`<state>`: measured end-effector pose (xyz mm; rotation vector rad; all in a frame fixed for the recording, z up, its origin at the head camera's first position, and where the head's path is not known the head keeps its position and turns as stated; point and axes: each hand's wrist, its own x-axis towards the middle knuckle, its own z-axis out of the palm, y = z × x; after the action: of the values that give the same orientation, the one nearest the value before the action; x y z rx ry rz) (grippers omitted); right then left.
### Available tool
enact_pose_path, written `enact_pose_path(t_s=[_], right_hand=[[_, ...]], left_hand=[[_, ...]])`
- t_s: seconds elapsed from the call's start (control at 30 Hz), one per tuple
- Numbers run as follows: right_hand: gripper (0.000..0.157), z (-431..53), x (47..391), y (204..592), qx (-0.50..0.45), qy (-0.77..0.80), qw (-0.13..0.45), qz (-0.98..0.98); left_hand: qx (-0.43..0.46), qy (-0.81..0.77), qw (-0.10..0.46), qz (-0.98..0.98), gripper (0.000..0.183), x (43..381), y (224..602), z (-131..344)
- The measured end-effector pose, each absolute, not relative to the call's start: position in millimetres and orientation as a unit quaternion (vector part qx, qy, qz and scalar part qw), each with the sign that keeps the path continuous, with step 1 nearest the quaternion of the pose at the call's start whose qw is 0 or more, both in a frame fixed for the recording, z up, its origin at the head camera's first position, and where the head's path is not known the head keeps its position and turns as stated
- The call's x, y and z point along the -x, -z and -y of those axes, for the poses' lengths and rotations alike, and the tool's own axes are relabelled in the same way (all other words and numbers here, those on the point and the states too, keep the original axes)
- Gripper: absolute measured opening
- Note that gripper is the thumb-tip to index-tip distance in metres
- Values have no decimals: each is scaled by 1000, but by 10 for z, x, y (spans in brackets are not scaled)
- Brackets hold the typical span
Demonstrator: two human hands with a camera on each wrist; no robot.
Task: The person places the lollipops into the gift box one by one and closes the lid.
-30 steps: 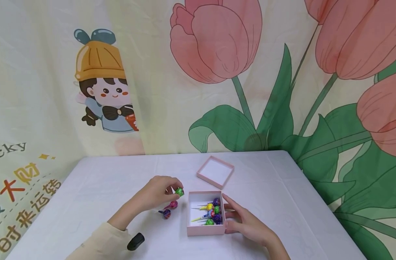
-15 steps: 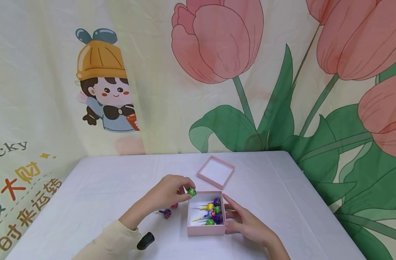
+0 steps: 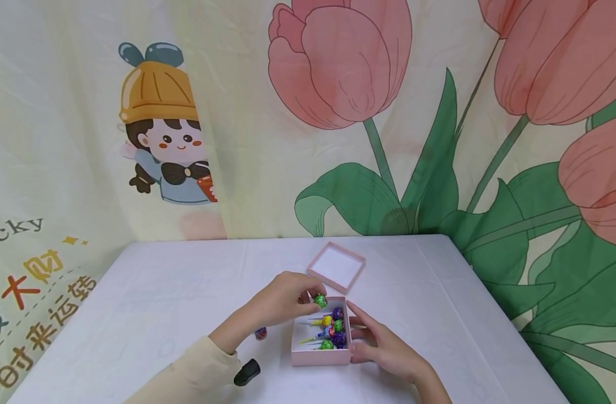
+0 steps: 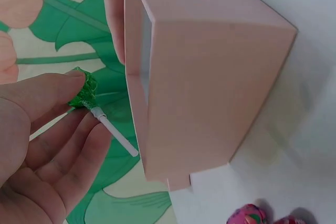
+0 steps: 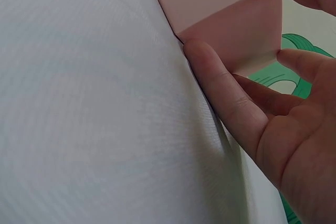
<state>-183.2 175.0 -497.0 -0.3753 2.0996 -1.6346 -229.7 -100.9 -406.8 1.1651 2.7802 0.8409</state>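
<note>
Between the thumb and fingers of my left hand is a green-wrapped lollipop, held above the far left part of a pink box. Its white stick points down toward the box in the left wrist view, where the lollipop shows close up. Inside the box lie several lollipops in purple, yellow, blue and green wrappers, heads to the right. My right hand rests against the box's right wall with fingers extended; the right wrist view shows fingertips touching the pink wall.
Behind the box lies its pink lid, inner side up. A dark-wrapped lollipop lies on the white-covered table, partly behind my left forearm. Wrapped lollipop heads show at the bottom of the left wrist view.
My left hand has carried the green lollipop rightward, from left of the box to over it. The left forearm now hides the pink lollipop on the table. My right hand has stayed put.
</note>
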Motion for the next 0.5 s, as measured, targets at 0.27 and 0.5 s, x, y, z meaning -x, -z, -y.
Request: enact_pose_path(t_s=[0.27,0.5], right_hand=[[87,-1740,1831,4972,135,591,226,-762],[87,-1746,1836,4975,135,591,225,-763]], left_hand=[[-363,-271,18,-891,18,2319,4156,925],[-344,-275,53,-896,18,2334,4241,918]])
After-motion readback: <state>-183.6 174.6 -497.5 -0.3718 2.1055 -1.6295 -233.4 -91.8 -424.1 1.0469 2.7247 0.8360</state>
